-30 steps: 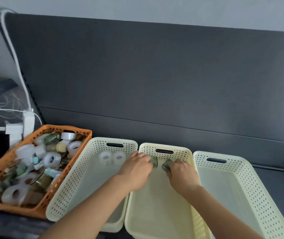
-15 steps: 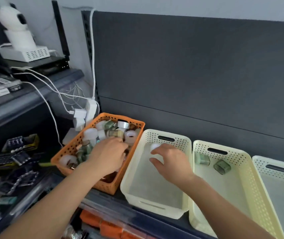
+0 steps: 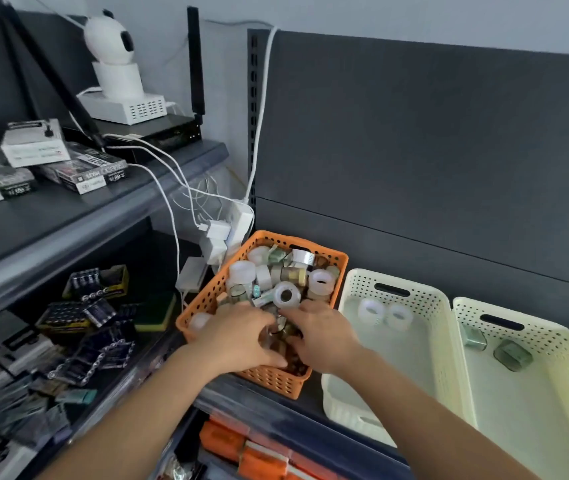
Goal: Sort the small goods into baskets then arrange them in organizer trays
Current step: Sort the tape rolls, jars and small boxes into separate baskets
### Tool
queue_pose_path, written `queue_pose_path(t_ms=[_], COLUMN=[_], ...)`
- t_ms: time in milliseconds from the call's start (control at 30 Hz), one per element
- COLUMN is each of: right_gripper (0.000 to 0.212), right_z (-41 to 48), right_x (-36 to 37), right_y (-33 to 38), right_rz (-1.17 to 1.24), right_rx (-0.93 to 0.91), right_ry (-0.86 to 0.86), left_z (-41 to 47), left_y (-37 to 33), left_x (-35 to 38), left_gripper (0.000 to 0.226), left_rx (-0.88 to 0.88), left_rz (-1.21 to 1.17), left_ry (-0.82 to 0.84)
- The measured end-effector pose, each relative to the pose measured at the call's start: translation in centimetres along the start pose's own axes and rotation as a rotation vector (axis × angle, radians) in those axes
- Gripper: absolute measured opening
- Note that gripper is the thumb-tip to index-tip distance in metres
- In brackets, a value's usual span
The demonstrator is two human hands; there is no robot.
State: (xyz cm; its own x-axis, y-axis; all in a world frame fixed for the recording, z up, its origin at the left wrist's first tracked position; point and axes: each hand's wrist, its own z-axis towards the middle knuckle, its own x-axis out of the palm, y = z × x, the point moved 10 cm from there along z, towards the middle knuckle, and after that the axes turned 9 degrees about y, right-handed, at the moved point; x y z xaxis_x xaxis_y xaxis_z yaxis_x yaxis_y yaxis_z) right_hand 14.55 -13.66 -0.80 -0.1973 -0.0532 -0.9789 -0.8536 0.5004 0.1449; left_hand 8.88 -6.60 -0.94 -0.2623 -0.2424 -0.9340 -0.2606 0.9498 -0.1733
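Left hand (image 3: 238, 336) and right hand (image 3: 323, 336) reach, fingers curled, into the tape rolls (image 3: 286, 295) heaped in the orange basket (image 3: 269, 379); any grasp is hidden, cannot tell; the rolls are likely light, stiff and slick, best pinched across the outer rim.

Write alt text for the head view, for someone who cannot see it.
The left hand and right hand dig into an orange basket heaped with tape rolls. Beside it, one cream basket holds two clear rolls, the next basket two green rolls.
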Motion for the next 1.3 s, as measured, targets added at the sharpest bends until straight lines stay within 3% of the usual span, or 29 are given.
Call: queue_pose_path(t_ms=[300,400,500,567,667,933,1067,1300], right_gripper=[0.040,0.031,0.014,0.018,0.039,0.033,0.041,0.058], right_z=[1.8,1.5,-0.1,-1.2,-1.8,-1.9,-0.2,3.5], right_x=[0.3,-0.4,-2.1,-2.9,-2.6,-0.9,-0.4,0.8], right_y=[-0.2,-1.3,-3.8,-4.9,-4.8,-3.0,-0.5,1.5], right_rz=[-0.085,0.168,0.551,0.628,0.508,0.189,0.150,0.243], right_rx=[0.055,0.100,0.186,0.199,0.135,0.039,-0.011,-0.007], right_ry=[0.081,0.011,-0.222,-0.313,-0.218,-0.052,-0.052,-0.049], left_z=[0.7,0.5,0.3,0.2,0.3,-1.9,-4.1,-6.7], left_y=[-0.1,0.5,0.8,0.4,-0.6,3.4,4.9,6.6], left_x=[0.4,0.6,-0.5,-1.4,-2.2,-2.5,-2.2,-2.0], left_gripper=[0.047,0.040,0.036,0.035,0.037,0.035,0.044,0.028], left_rx=[0.027,0.015,0.024,0.041,0.040,-0.184,-0.213,-0.224], left_rz=[-0.300,-0.452,-0.610,-0.690,-0.710,-0.668,-0.609,-0.674], left_ry=[0.016,0.019,-0.038,-0.073,-0.110,-0.226,-0.302,-0.396])
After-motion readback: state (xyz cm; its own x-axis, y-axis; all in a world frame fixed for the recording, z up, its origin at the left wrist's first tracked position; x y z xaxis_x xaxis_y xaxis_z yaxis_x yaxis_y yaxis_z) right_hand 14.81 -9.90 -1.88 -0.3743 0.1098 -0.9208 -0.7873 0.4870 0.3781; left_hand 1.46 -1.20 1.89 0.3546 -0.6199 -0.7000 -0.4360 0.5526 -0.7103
